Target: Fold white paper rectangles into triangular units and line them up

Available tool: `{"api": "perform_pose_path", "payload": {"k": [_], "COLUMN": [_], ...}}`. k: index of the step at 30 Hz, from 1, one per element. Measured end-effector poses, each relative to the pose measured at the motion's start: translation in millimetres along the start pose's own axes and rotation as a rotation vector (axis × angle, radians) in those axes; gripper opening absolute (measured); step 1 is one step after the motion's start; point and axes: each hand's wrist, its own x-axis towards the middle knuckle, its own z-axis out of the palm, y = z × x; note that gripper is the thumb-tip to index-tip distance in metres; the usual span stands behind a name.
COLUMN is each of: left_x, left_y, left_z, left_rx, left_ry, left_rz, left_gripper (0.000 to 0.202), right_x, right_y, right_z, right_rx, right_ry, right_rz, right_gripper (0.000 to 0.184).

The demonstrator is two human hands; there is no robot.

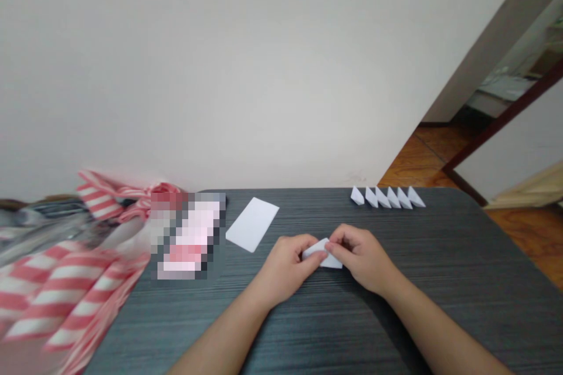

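A small folded piece of white paper (331, 261) is held just over the dark table, between both hands. My left hand (288, 266) pinches its left side, thumb on top. At its upper right edge, the thumb and fingertips of my right hand (358, 255) close on the paper. Fingers hide part of the folds. A flat white sheet of paper (253, 224) lies to the left, beyond my left hand. Several folded white paper pieces (382, 197) with pointed tips stand in a row near the table's back edge, at right.
The dark wood-grain table (308, 328) meets a pale wall (281, 70) at the back. A pixelated, phone-like object (193, 234) lies at left. Red-and-white striped bags (70, 287) crowd the table's left side. Wooden floor (409, 155) shows at right.
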Motion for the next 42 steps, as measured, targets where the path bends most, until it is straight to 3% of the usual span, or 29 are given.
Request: {"api": "perform_pose_path", "payload": {"k": [8, 15, 22, 26, 30, 42], "left_x": [-0.3, 0.4, -0.4, -0.4, 0.0, -0.3], "left_y": [1.7, 0.2, 2.6, 0.0, -4.0, -1.4], "left_z": [-1.9, -1.3, -2.0, -2.1, -1.0, -1.3], "left_rx": [0.100, 0.129, 0.080, 0.022, -0.043, -0.016], "left_ry": [-0.023, -0.037, -0.074, -0.038, -0.003, -0.002], "left_rz": [0.048, 0.048, 0.052, 0.002, -0.059, -0.044], "left_gripper": [0.036, 0.029, 0.034, 0.037, 0.037, 0.036], "right_x": [0.9, 1.9, 2.3, 0.5, -0.6, 0.0], "right_y": [1.6, -3.5, -3.9, -0.7, -0.6, -2.7], "right_z": [2.4, -1.4, 0.0, 1.6, 0.2, -0.3], "right_rx": [-0.006, -0.022, -0.005, 0.015, -0.038, -0.047], "right_ry": [-0.016, -0.014, -0.012, -0.031, -0.043, -0.056], "right_rz": [-0.090, -0.192, -0.150, -0.062, -0.028, 0.008], "right_gripper": [0.008, 0.015, 0.016, 0.009, 0.017, 0.021]}}
